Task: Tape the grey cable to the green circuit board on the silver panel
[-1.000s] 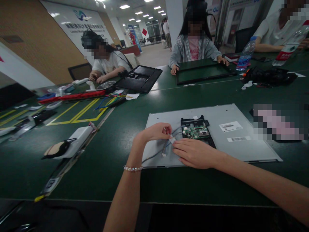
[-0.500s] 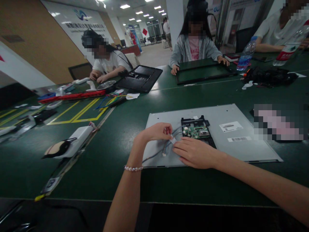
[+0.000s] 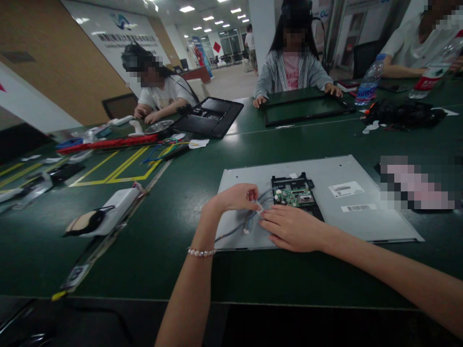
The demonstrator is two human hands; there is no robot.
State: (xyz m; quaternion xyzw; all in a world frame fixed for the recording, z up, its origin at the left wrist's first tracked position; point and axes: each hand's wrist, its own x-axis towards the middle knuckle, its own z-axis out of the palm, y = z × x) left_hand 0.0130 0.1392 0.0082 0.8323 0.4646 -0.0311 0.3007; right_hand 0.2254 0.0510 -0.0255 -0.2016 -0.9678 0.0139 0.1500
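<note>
Evidently the work stands partway: the circuit board (image 3: 294,196) sits in its black carrier (image 3: 315,205) on the back of the pale flat panel (image 3: 378,225), which lies face-down, as far as one can judge, on the green desk (image 3: 181,202); the grey cables (image 3: 265,196) run to the board's left side, though whether each is fully seated is too small to tell; the white strip (image 3: 259,209) between the hands looks unfinished, raised and not pressed flat; a loose cable end (image 3: 246,231) with a pale tip also lies on the panel, just below the strip, seemingly unattended.

As for the hands, the left hand (image 3: 239,196) is bent over the cables, its fingers curled in and pinching the strip's upper end; the right hand (image 3: 293,228) rests low over the panel, fingers together and tips at the strip's lower end; its thumb is hidden, so I cannot tell whether it grips or only steadies.

Against the frame half a second ago, little differs; both hands keep their places, while the strip looks narrower and slightly more turned; board and panel have not shifted; across the desk, a co-worker's hand (image 3: 259,101) has slid a little outward at the corner of a black frame (image 3: 310,117).
</note>
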